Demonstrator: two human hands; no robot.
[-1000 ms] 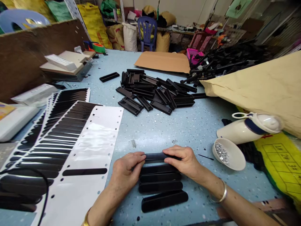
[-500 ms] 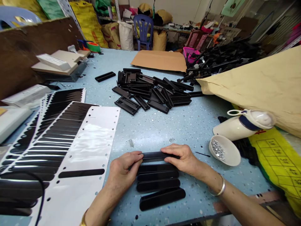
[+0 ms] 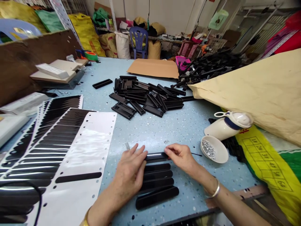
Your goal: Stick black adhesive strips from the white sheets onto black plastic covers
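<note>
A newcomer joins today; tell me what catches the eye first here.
The left hand and right hand meet on a black strip at the front of the table, four more strips lined below it. A heap of black parts sprawls behind; sheets of strips lie at left.

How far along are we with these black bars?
Seemingly done: four bars lie in a row near the wrists. In hand: the top bar, with the left hand flat on one end and the right hand pinching the other. Left: a pile of black parts farther back, and the top sheet carries one black strip.
</note>
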